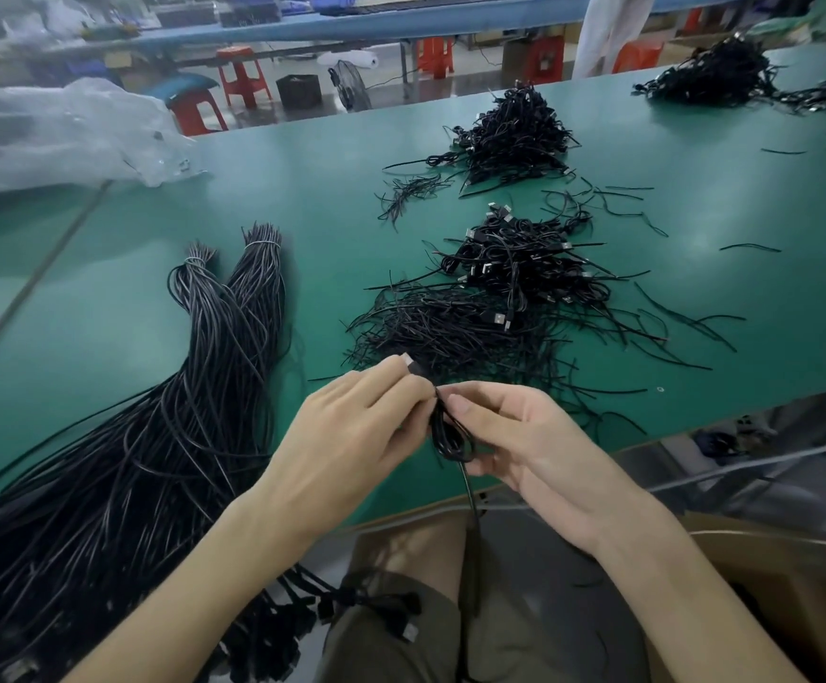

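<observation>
1 coiled cable (450, 438) in the pinch grip of left hand (347, 436) and right hand (529, 446)

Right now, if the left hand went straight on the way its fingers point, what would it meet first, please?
Probably the loose heap of thin black wire ties, just beyond the left hand; its height above them is unclear.

Black cable (452, 438); green table (302, 199); stools (242, 76) seemingly red.
</observation>
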### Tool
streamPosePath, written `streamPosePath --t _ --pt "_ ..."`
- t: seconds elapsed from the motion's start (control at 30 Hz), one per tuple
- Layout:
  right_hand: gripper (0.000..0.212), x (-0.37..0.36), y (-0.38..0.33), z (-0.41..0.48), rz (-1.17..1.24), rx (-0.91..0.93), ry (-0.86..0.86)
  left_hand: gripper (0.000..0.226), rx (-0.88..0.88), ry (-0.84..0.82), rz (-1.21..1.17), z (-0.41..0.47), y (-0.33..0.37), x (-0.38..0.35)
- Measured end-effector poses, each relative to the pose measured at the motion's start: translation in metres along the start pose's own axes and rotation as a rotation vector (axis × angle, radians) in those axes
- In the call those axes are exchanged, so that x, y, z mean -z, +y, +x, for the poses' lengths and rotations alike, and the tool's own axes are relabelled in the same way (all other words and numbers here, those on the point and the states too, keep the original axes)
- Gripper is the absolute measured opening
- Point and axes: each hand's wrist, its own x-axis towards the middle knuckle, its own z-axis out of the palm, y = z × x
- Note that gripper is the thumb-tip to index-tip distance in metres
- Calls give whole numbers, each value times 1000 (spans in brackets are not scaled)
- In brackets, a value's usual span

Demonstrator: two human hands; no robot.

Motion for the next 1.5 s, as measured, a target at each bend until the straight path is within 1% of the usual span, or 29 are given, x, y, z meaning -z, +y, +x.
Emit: streamPosePath --t 0.07,0.13,0.2,0.23,0.3,0.33,0.43,0.53,0.6,0.67,0.77,0.83,0.9,1.0,1.07,1.1,1.13,1.2,1.23,1.27,1.3,1.33,1.37,1.43,1.47,1.5 --pt "32 1 1 -1 62 -13 -4 21 3 27 42 -1 2 -1" --pt "36 3 1 -2 135 -29 -44 22 -9 43 61 -1 3 0" --pt "33 1 0 -3 153 -17 -63 22 -39 63 86 -1 4 1" --pt "28 0 0 -3 139 -3 -43 22 -53 77 103 0 5 2" --pt "16 -1 1 -3 107 37 20 22 -68 107 139 1 5 3" --pt "14 -2 0 -4 103 58 39 21 -67 122 150 1 6 3" --pt "16 -9 1 -6 69 133 96 19 -56 173 157 -1 6 0" --pt "18 -18 5 -9 -126 308 274 20 -23 204 165 -1 8 -3" --pt "21 -24 8 -9 -275 440 397 21 43 186 95 1 13 -5" --pt "27 -27 9 -9 -305 524 437 18 193 159 -141 1 19 -8" --pt "33 -27 10 -9 -323 612 451 18 512 94 -677 1 26 -8" --pt "38 -26 10 -9 -399 679 441 22 677 26 -974 2 28 -5" --pt "40 -22 8 -10 -574 791 431 26 760 -70 -1211 3 27 0" --pt "27 -13 4 -9 -903 1050 421 29 827 -310 -1555 0 22 10" --pt "20 -11 4 -10 -998 1184 400 26 916 -442 -1757 0 21 16" --pt "17 -12 6 -11 -1022 1237 378 25 968 -493 -1777 1 21 17" --pt "15 -13 8 -12 -1049 1287 357 26 1019 -524 -1722 1 21 15" --pt "16 -14 14 -13 -1117 1352 335 28 1107 -523 -1509 -1 17 11" --pt "17 -12 17 -11 -1146 1347 330 28 1114 -524 -1456 -1 12 10" --pt "17 -8 18 -8 -1176 1306 331 32 1074 -555 -1440 -1 6 11" --pt "17 -5 19 -5 -1207 1232 334 38 1002 -591 -1415 -1 0 13" --pt "18 -2 18 0 -1235 1143 341 35 933 -603 -1334 -2 -7 14" --pt "19 1 17 5 -1251 1050 346 28 904 -577 -1217 -2 -14 14" --pt "22 3 8 17 -1224 867 369 22 908 -451 -957 -4 -29 12" --pt "25 4 -1 25 -1181 769 406 19 890 -384 -793 -4 -36 12" --pt "28 5 -12 35 -1123 680 457 16 841 -336 -580 -6 -44 12"
